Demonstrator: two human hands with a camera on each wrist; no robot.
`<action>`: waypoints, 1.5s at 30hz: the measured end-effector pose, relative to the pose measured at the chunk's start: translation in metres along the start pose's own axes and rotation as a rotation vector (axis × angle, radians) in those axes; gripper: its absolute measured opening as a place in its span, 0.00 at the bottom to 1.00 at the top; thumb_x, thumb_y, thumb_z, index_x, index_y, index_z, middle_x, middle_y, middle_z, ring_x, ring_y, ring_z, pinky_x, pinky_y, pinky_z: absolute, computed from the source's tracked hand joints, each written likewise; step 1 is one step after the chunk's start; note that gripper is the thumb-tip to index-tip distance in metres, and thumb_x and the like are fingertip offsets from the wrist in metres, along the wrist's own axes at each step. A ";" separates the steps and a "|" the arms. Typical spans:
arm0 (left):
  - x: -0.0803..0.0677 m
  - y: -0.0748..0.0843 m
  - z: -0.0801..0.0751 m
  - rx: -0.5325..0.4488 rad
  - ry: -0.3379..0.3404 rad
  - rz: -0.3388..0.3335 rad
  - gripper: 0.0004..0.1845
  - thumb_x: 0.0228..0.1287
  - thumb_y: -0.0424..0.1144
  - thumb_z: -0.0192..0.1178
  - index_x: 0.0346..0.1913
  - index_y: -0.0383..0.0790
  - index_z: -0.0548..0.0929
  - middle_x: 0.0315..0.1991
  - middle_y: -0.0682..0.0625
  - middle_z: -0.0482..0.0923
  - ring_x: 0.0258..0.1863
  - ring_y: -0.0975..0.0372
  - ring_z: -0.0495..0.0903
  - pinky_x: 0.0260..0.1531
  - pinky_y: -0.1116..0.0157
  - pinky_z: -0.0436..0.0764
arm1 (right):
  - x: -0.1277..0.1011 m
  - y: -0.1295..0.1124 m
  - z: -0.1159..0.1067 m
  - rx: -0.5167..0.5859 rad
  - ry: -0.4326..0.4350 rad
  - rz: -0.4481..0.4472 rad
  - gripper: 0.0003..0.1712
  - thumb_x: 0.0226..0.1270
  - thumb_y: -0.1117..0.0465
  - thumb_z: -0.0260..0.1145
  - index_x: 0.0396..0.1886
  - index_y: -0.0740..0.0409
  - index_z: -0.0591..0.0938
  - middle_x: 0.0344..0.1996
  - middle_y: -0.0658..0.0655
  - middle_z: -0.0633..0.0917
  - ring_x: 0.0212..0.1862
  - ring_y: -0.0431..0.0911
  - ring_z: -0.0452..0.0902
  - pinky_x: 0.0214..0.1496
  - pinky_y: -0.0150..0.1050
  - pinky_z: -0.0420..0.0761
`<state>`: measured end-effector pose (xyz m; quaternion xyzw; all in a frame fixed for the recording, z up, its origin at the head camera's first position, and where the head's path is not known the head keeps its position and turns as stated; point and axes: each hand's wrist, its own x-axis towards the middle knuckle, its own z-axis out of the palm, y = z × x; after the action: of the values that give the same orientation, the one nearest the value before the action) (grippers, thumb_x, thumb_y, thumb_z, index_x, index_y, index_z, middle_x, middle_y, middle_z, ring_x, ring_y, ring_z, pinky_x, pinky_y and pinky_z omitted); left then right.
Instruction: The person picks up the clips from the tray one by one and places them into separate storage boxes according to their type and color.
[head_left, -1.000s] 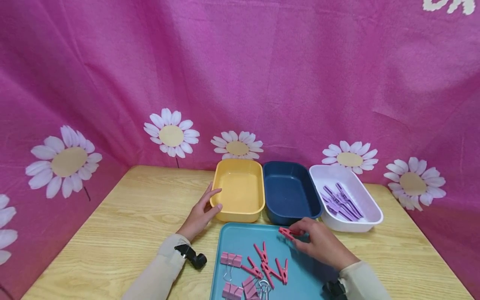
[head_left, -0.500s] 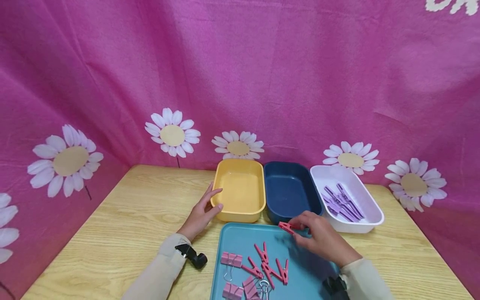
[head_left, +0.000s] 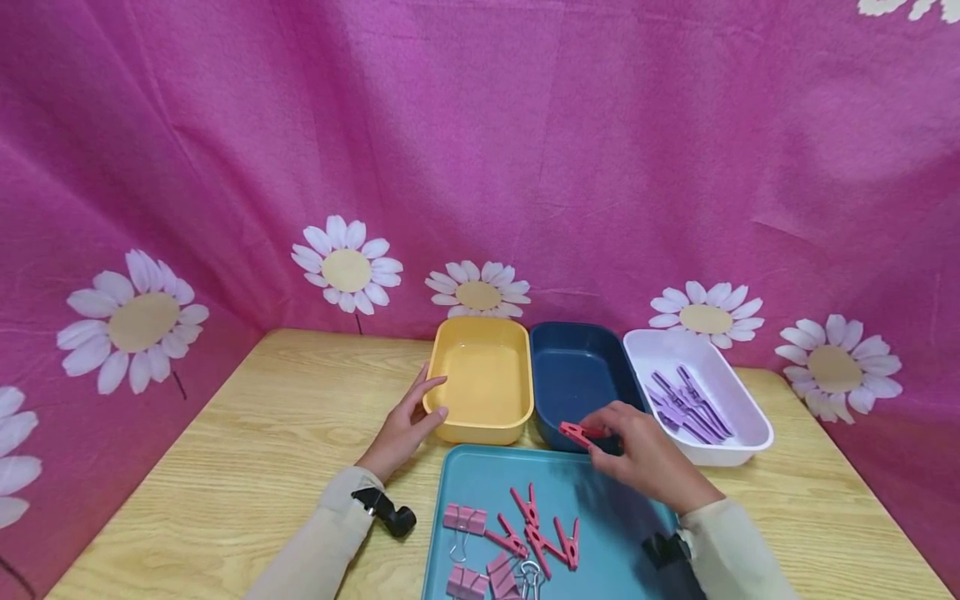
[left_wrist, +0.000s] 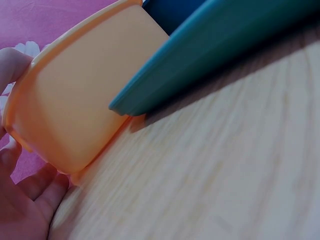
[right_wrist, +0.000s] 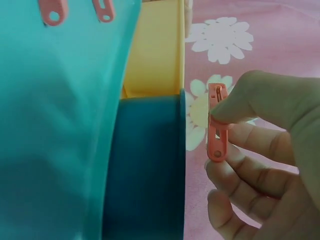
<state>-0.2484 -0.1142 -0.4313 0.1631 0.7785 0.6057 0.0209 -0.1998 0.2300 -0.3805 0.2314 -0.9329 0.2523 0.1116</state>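
Clothespins were what we were handling: our right hand (head_left: pixel 637 454) pinched one pink clothespin (head_left: pixel 576 432) between thumb and fingertips, holding it above the near rim of the dark blue bin (head_left: pixel 577 379), just past the far edge of the teal tray (head_left: pixel 480 471). In the right wrist view the same clothespin (right_wrist: pixel 217 122) stood upright in our curled fingers (right_wrist: pixel 250 145), clear of the bin's wall. Our left hand (head_left: pixel 401 425) lay with fingers spread against the left end of the yellow bin (head_left: pixel 480 379), thumb at its rim and palm on the table (head_left: pixel 247 450); the left wrist view showed those fingers (left_wrist: pixel 35 190) touching the bin's lower corner. On the tray lay more pink clothespins (head_left: pixel 536 529) in a loose cluster, with pink binder clips (head_left: pixel 463 519) just beside them toward the near left. The white bin (head_left: pixel 738 442), rightmost of the three, held purple clips (head_left: pixel 686 404). A pink cloth printed with daisies (head_left: pixel 347 265) hung behind the table.
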 end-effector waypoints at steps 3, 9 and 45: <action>0.000 0.001 0.000 0.001 0.001 -0.005 0.28 0.71 0.39 0.56 0.72 0.42 0.64 0.78 0.48 0.37 0.74 0.53 0.47 0.69 0.56 0.57 | 0.004 0.001 -0.002 0.010 -0.008 0.040 0.17 0.49 0.63 0.76 0.42 0.50 0.85 0.37 0.45 0.80 0.40 0.41 0.75 0.39 0.37 0.82; -0.002 0.001 0.000 0.015 0.002 -0.013 0.28 0.71 0.40 0.56 0.72 0.43 0.64 0.78 0.49 0.38 0.75 0.53 0.47 0.69 0.57 0.58 | 0.012 0.006 -0.004 0.030 -0.001 0.070 0.17 0.50 0.63 0.75 0.42 0.53 0.85 0.37 0.48 0.80 0.40 0.45 0.76 0.39 0.37 0.82; 0.014 -0.034 0.000 0.004 0.024 -0.002 0.28 0.70 0.43 0.57 0.71 0.48 0.65 0.78 0.53 0.38 0.75 0.54 0.45 0.69 0.56 0.56 | 0.025 0.043 -0.013 0.078 -0.025 0.252 0.18 0.58 0.64 0.72 0.49 0.58 0.83 0.41 0.58 0.82 0.44 0.53 0.75 0.41 0.41 0.80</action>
<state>-0.2695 -0.1170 -0.4613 0.1551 0.7801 0.6060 0.0119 -0.2416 0.2606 -0.3789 0.1196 -0.9454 0.2976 0.0582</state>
